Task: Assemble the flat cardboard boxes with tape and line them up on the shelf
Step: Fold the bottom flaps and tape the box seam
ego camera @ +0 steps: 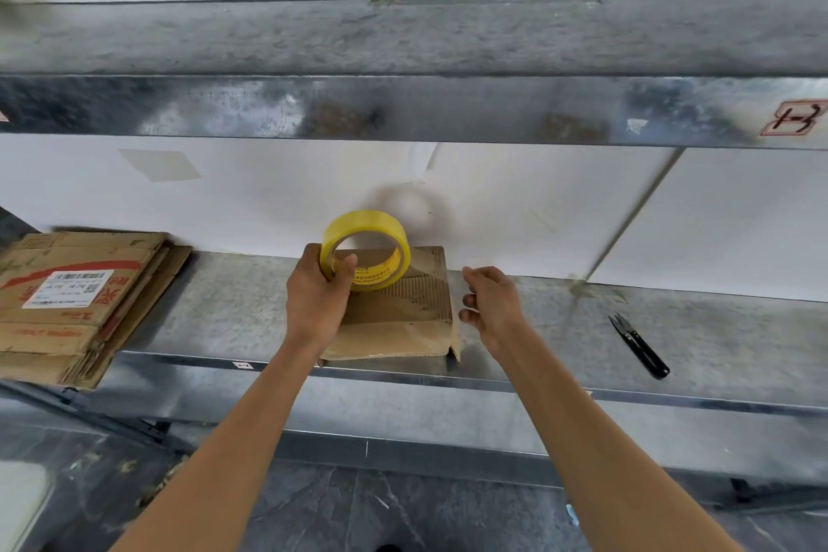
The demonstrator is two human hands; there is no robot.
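Note:
A small brown cardboard box [403, 318] sits on the metal shelf [233, 305] at its front edge, with a stretch of clear tape running over its top. My left hand [316, 298] grips a yellow tape roll [365, 249] held just above the box's back left part. My right hand [490, 305] hovers beside the box's right edge with its fingers loosely curled, holding nothing. A stack of flat cardboard boxes [76, 305] lies at the shelf's left end.
Black thread snips [640, 345] lie on the shelf to the right of the box. A second metal shelf [403, 108] runs overhead. White wall panels stand behind. Dark tiled floor lies below.

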